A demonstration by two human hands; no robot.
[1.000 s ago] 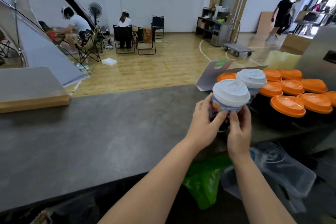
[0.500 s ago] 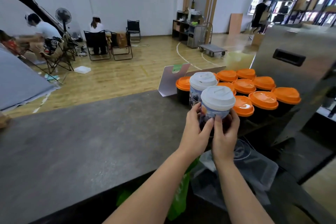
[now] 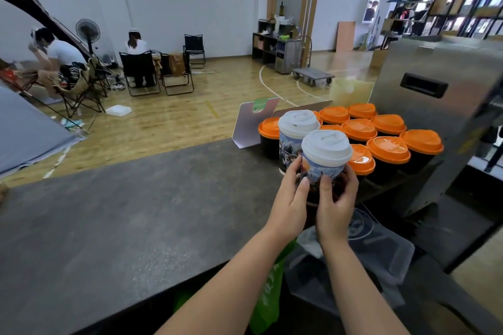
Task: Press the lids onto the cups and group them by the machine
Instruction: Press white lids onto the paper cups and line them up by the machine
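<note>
Printed cup (image 3: 319, 168) wears a white lid (image 3: 326, 147), seated level.

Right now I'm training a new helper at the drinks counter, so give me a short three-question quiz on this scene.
1. True or false: both hands grip the nearer white-lidded printed paper cup.
2. Which lid colour is more common on the grey counter: A white, B orange, C green?
3. Fill in: the grouped cups stand beside the ____ steel machine, on its left side in the view.

Key
1. True: left hand and right hand wrap it from either side.
2. B: the orange-lidded dark cups outnumber the two white-lidded ones.
3. Stainless (silver).
</note>
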